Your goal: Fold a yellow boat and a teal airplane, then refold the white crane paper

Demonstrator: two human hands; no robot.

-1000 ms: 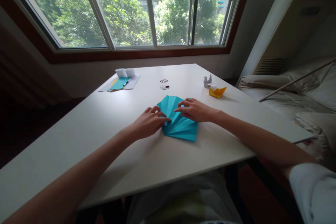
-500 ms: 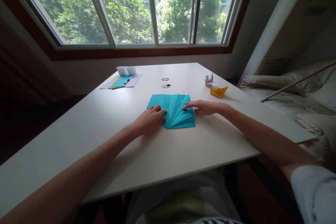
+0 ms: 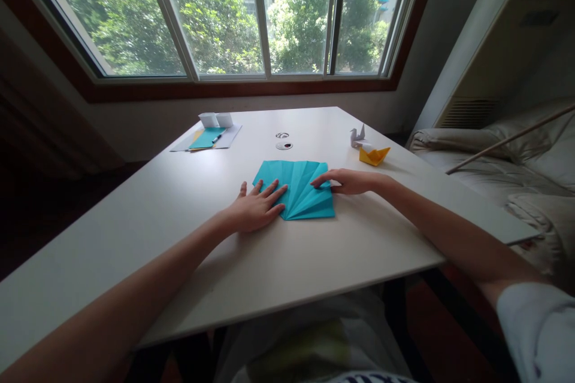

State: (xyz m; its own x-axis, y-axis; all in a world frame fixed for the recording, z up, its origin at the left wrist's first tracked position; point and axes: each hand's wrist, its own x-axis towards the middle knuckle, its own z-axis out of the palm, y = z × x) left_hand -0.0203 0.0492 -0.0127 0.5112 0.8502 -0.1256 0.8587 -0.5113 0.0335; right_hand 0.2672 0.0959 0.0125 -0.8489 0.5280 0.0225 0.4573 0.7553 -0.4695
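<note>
A creased turquoise sheet of paper (image 3: 294, 182) lies on the white table (image 3: 314, 263), its folds fanning out from a point at its near edge. My left hand (image 3: 256, 206) rests flat with fingers spread, their tips on the paper's left part. On the other side, my right hand (image 3: 344, 181) reaches over the right edge, with outstretched fingers touching the top of the sheet. Its remaining fingers are partly hidden.
Farther back on the right stand a white paper crane (image 3: 358, 136) and a yellow paper boat (image 3: 374, 156). Stacked sheets (image 3: 206, 139), a pen (image 3: 217, 139) and white folded paper pieces (image 3: 215, 120) sit at the back left. A round table fitting (image 3: 284, 145) lies beyond the turquoise paper.
My left hand's fingers have gone from bunched together to spread out flat on the paper. My right hand and the sheet have barely shifted.
</note>
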